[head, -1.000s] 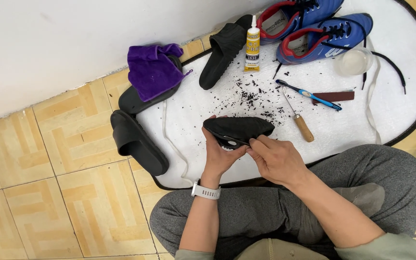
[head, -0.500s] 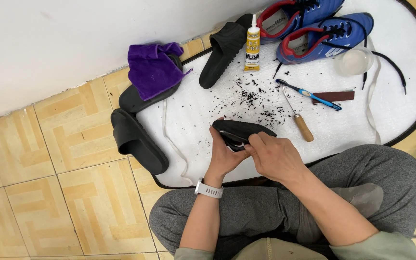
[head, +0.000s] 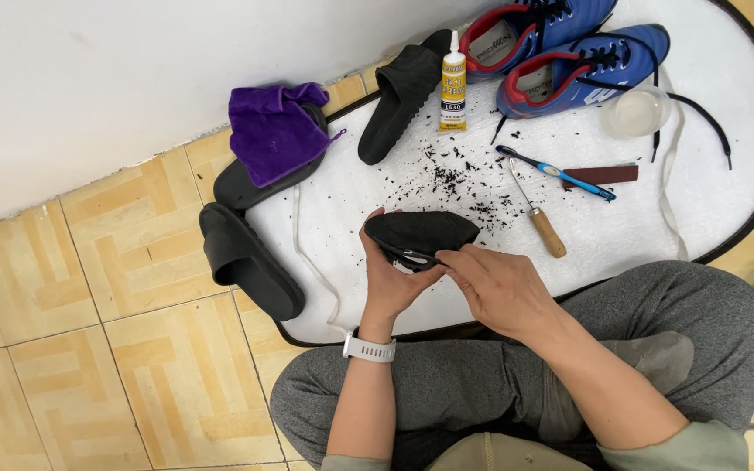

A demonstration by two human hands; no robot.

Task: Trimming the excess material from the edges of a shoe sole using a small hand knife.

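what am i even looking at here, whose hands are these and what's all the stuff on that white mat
This single picture comes from a camera worn on a person's head, looking down at their own lap and hands. There is no machine. The person sits cross-legged in grey trousers on a tiled floor.

The left hand, with a white watch on its wrist, cups a black slipper from below. The right hand touches the slipper's near edge.

In front lies a white mat with a black border. On it are black crumbs, a glue tube, a blue toothbrush, a wooden-handled awl, a brown strip, a clear cup and two blue sports shoes. More black slippers and a purple cloth lie at the mat's left edge.
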